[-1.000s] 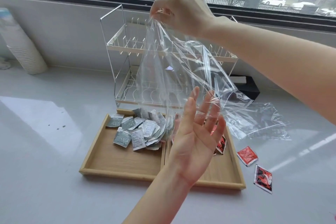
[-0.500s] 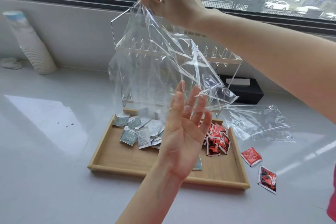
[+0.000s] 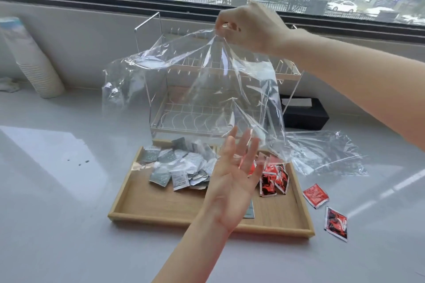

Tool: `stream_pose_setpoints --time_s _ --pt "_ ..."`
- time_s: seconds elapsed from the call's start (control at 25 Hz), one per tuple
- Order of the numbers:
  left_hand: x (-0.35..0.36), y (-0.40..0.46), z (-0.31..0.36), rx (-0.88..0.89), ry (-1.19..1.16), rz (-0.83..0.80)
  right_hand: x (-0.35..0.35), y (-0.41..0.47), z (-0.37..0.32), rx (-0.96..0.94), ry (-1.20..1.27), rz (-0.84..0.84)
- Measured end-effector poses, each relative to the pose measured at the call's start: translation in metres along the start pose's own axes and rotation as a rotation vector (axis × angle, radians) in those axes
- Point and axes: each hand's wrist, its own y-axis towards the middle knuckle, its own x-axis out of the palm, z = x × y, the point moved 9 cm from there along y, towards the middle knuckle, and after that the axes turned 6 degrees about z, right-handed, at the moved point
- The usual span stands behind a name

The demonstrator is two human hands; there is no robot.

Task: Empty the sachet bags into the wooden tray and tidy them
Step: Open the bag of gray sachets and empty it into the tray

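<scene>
the right hand (image 3: 250, 26) pinches the empty bag (image 3: 195, 89) by a corner above the tray (image 3: 161, 209), while the left hand (image 3: 230, 181) is raised under it with fingers spread and straight. grey sachets (image 3: 179, 167) and red sachets (image 3: 273, 177) lie heaped in the tray, so emptying looks done. still left: two red strays (image 3: 315, 195) on the table (image 3: 57, 190), one grey piece by the divider, both bags (image 3: 326, 156); the rack (image 3: 207, 108) crowds behind.
</scene>
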Motion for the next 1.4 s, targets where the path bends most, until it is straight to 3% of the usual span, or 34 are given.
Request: stream_pose_setpoints --time_s 0.12,0.32,0.48,0.6,0.68,0.92,1.16,1.4 --pt "-0.023 0.015 0.002 -0.025 0.0 0.08 0.007 -0.03 0.036 0.145 0.062 -0.053" --pt "-0.067 0.037 0.035 0.083 0.081 0.246 0.039 -0.116 0.09 0.501 0.541 -0.01" --pt "-0.081 0.042 0.066 0.183 0.372 0.282 0.081 -0.202 0.102 0.733 0.851 -0.058" --pt "-0.085 0.046 0.077 0.172 0.616 0.278 0.109 -0.249 0.095 0.852 1.04 -0.206" --pt "-0.084 0.05 0.079 0.163 0.789 0.273 0.116 -0.257 0.092 0.898 1.137 -0.211" --pt "-0.071 0.055 0.077 0.17 1.016 0.19 0.115 -0.261 0.105 1.033 1.06 -0.006" --pt "-0.074 0.058 0.089 0.281 0.991 0.316 0.117 -0.278 0.107 1.095 0.999 -0.035" --pt "-0.061 0.063 0.096 0.356 0.92 0.262 0.094 -0.295 0.127 1.107 1.011 0.159"
